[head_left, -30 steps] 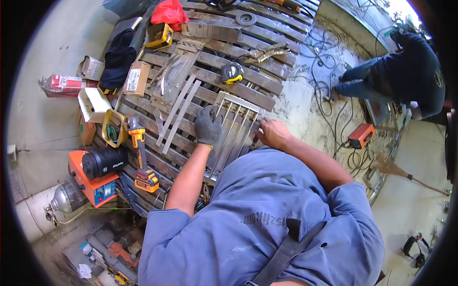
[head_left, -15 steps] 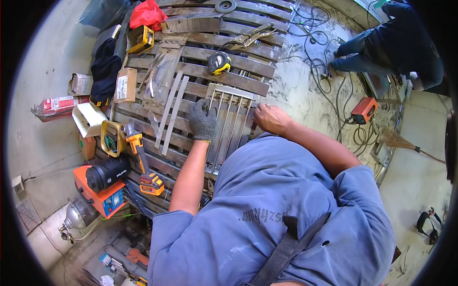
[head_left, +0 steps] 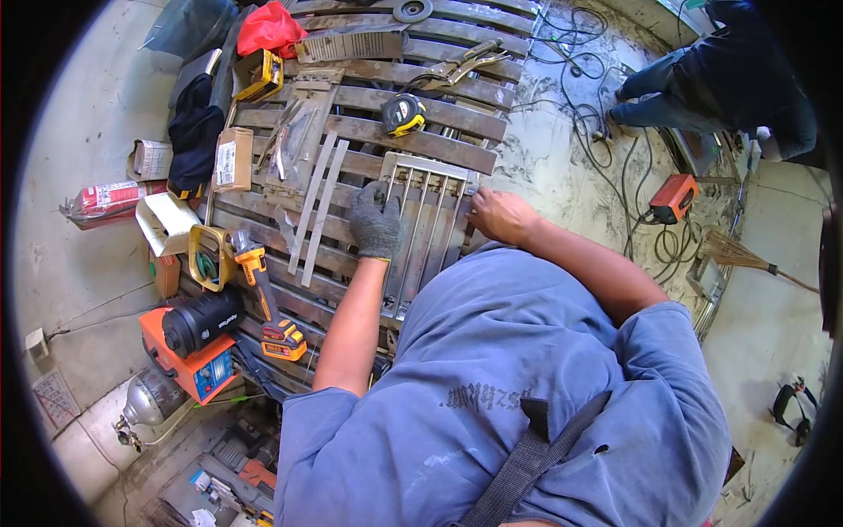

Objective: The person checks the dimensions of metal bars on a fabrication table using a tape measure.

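Note:
A metal frame with several parallel rods (head_left: 424, 230) lies on the slatted metal bench, its near end partly hidden by the shirt. My left hand (head_left: 376, 227), in a dark grey glove, is closed on the frame's left side near its far end bar. At the opposite side is my bare right hand (head_left: 500, 216), its fingers curled against the right edge by the corner. Two flat metal strips (head_left: 318, 211) lie to the left of my gloved hand. Just beyond the frame sits a black and yellow tape measure (head_left: 404, 115).
Locking pliers (head_left: 461, 66) and a grinding disc (head_left: 413, 10) rest on the bench slats (head_left: 369, 92). A yellow angle grinder (head_left: 268, 299) and an orange machine (head_left: 189, 356) stand left. Cables (head_left: 628, 198) run over the floor right, near another person (head_left: 729, 75).
Both hands stay at the frame's two sides, with barely any movement. The whole view has shifted very slightly.

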